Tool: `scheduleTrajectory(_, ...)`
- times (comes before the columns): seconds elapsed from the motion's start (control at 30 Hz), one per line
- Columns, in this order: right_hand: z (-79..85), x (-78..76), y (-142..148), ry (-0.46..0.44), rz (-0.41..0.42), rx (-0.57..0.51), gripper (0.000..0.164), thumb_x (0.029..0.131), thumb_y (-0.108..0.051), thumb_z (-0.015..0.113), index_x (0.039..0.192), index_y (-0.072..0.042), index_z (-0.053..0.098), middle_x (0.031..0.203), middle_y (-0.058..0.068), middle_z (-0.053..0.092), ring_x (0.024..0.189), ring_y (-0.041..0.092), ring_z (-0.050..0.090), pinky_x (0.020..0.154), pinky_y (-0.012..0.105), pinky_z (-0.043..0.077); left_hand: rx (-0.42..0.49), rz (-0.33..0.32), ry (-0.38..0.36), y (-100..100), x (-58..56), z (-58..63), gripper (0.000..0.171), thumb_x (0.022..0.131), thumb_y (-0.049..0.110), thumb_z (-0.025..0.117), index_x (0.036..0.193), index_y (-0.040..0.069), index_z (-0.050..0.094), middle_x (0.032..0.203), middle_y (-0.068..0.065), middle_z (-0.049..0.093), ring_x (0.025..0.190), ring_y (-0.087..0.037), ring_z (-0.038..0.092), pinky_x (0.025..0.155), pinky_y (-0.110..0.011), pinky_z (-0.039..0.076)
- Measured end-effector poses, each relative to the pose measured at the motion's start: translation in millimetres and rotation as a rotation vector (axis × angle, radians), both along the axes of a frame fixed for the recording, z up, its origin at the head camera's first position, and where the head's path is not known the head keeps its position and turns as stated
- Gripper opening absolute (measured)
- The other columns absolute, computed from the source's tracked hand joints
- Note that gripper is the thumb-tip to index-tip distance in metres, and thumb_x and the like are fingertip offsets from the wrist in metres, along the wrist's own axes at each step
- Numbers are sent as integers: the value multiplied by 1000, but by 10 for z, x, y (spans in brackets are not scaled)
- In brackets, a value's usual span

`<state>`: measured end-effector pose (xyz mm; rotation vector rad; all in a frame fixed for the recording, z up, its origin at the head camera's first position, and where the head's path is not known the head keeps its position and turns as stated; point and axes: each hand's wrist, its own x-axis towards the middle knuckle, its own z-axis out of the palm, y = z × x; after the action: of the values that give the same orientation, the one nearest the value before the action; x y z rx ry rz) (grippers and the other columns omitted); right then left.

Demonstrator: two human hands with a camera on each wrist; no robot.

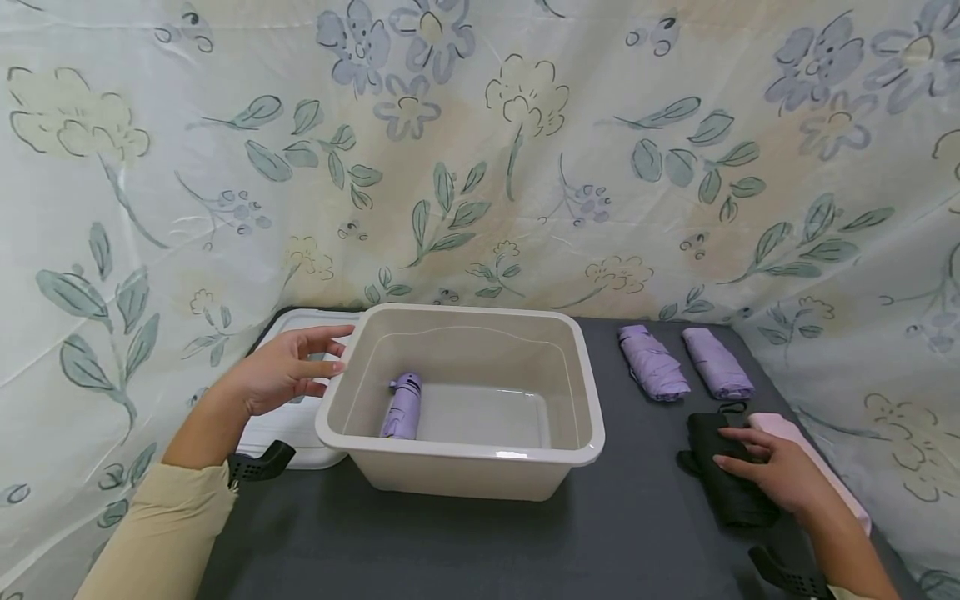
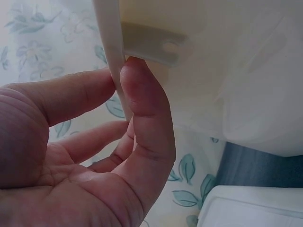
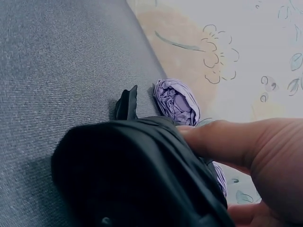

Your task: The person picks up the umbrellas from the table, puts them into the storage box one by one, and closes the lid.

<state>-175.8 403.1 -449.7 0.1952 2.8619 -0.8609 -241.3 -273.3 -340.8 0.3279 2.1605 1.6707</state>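
Note:
A beige plastic basin point(image 1: 465, 477) stands in the middle of the table, with a purple folded umbrella point(image 1: 403, 407) leaning inside at its left. My left hand point(image 1: 288, 375) pinches the basin's left rim point(image 2: 110, 52), thumb and fingers on either side of it. At the right, my right hand point(image 1: 776, 467) holds a black folded umbrella point(image 1: 723, 492) lying on the table, thumb and fingers bent over its upper part. In the right wrist view the thumb point(image 3: 213, 139) presses on the dark fabric; the other fingers are mostly hidden behind it.
Two purple folded bundles point(image 1: 654, 362) point(image 1: 717, 363) lie behind the black umbrella. A pink long item point(image 1: 847, 496) lies along its right side. Left of the basin, partly under its rim, is a white lid point(image 1: 300, 437). A floral curtain point(image 1: 480, 167) encloses the dark table point(image 1: 450, 550).

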Motion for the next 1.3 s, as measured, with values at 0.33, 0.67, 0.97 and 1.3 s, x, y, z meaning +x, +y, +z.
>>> scheduleTrajectory(0.33, 21, -24, -25, 53, 30, 32, 71, 90, -43, 77, 140, 3, 58, 139, 48, 45, 119, 61, 55, 79, 49, 55, -8, 9, -5, 4, -3, -7, 73, 99, 14, 68, 160, 4, 29, 134, -16, 48, 106, -14, 66, 87, -36, 61)
scheduleTrajectory(0.67, 43, -55, -82, 45, 36, 25, 71, 88, -43, 79, 139, 3, 57, 133, 47, 50, 108, 53, 62, 70, 39, 53, -11, 23, -13, 0, -20, -36, 73, 99, 12, 68, 160, 5, 31, 135, -16, 47, 105, -15, 67, 87, -37, 61)
scheduleTrajectory(0.97, 48, -43, -162, 40, 39, -69, 66, 89, -32, 80, 140, 3, 56, 111, 34, 66, 80, 23, 60, 60, 34, 51, -4, 19, -19, -7, -33, -18, 72, 99, 13, 68, 160, 5, 31, 134, -15, 49, 105, -14, 68, 87, -37, 61)
scheduleTrajectory(1.3, 85, -61, -182, 15, 15, -2, 71, 88, -40, 80, 140, 2, 57, 139, 47, 46, 113, 59, 55, 80, 56, 53, -14, 15, -25, -18, -69, -7, 72, 99, 14, 68, 160, 6, 30, 136, -17, 47, 106, -15, 67, 88, -38, 61)
